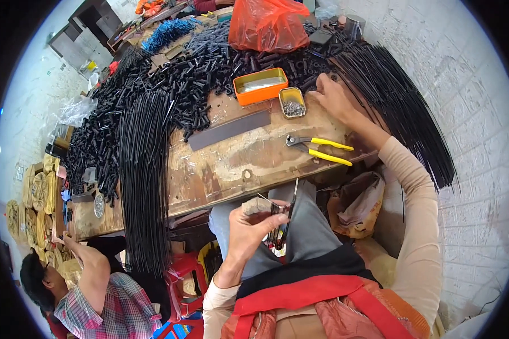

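My left hand [244, 230] is closed over my lap, its thumb and fingers pinching a small black assembly [278, 217] with thin metal rods sticking out of it. Part of that piece is hidden by my fingers, and its exact kind does not show. My right hand [335, 101] is stretched across the table to the edge of the loose black tubular parts, its thumb and forefinger apart. Close by it are a small yellow-rimmed tin of little metal pieces [293, 108] and an orange tin [260, 86] with thin metal pins. Yellow-handled pliers [322, 150] lie nearer me.
Bundles of long black rods [144, 169] hang over the table edge at left, with more rods [404, 96] at right by the wall. A grey flat bar [230, 129] lies mid-table. Behind it stands a red plastic bag [268, 25]. Another person [102, 294] sits at left.
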The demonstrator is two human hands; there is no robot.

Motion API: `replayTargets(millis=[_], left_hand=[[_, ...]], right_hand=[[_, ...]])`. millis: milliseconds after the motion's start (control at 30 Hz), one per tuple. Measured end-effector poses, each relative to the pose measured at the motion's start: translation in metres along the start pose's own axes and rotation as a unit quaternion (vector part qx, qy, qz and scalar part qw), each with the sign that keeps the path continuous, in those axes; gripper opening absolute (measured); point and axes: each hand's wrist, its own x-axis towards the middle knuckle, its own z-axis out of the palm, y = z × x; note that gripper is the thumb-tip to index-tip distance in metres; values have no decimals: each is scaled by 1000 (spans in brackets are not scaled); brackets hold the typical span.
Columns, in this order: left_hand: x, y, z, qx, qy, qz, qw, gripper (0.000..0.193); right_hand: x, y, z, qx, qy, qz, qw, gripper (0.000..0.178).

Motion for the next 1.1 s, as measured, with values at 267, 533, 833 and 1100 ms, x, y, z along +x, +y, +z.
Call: replayTargets(millis=[267,533,833,1100], left_hand=[[1,1,0,3,-44,-6,999,23],[-3,-4,17,10,-125,34,992,29],[-36,8,24,-20,-82,47,995,30],[-44,4,22,0,-75,48,996,26]], right_hand=[[-3,-30,-10,-6,-8,13,1000,29],[-123,-179,-75,415,-269,107,862,17],[-148,-222,-100,395,-273,72,874,13],[-156,-230,-106,391,-250,19,886,10]])
